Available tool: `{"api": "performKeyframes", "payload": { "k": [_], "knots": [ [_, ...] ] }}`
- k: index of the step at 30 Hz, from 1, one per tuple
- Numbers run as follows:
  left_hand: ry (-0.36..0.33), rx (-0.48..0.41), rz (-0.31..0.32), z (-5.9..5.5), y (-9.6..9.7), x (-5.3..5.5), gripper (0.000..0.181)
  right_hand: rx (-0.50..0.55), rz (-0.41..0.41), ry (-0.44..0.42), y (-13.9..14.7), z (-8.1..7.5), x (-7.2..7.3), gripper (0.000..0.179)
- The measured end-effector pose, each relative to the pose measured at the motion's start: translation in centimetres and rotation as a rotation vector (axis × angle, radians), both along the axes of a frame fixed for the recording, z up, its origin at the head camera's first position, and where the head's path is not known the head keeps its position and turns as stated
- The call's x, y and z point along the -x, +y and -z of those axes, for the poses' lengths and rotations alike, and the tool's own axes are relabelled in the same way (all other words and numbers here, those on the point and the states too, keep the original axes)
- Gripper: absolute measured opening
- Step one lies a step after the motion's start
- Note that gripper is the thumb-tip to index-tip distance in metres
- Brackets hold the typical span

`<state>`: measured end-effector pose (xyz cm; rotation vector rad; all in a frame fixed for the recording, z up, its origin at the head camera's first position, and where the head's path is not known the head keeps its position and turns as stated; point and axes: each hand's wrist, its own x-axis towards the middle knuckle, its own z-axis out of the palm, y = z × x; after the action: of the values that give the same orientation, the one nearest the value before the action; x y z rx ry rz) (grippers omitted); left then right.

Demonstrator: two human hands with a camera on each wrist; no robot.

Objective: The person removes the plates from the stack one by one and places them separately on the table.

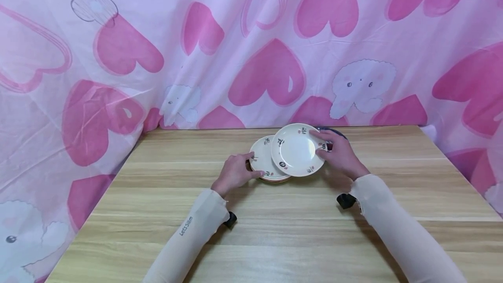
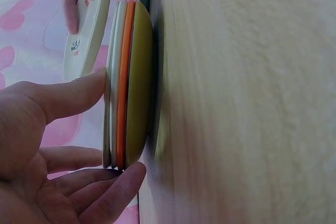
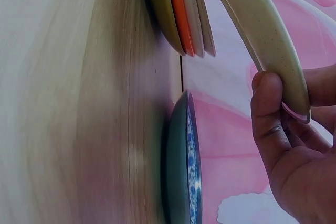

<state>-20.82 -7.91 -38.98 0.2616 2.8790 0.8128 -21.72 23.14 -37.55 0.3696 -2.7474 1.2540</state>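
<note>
While my right hand (image 1: 342, 155) pinches the rim of a glossy round white plate with small printed motifs (image 1: 295, 151), I hold it tilted in the air, partly over the pile in the head view but apart from it. My left hand (image 1: 235, 171) grips the edge of a stack of round plates, white above orange above olive-yellow (image 2: 137, 87), thumb at the top rim, fingers curled round the side. I judge the step to be moving one plate off or onto the stack; I cannot tell which. Either calls for a firm pinch and a still pile. A blue-green bowl, patterned blue and white inside (image 3: 178, 166), sits right of the stack on the pale wood-grain desk (image 1: 275, 243). Pink heart-printed cloth (image 1: 267, 73) hangs behind.
</note>
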Motion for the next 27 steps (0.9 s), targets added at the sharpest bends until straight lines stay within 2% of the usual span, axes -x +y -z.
{"api": "performKeyframes", "payload": {
  "k": [16, 27],
  "knots": [
    [0.022, 0.01, 0.02, -0.1, -0.1, -0.1, 0.079, 0.01, 0.015, -0.055, 2.4, 0.0, -0.9, 0.064],
    [0.039, 0.012, 0.028, 0.0, -0.2, -0.1, 0.078, -0.005, 0.033, -0.063, 3.7, -0.1, -1.5, 0.065]
  ]
}}
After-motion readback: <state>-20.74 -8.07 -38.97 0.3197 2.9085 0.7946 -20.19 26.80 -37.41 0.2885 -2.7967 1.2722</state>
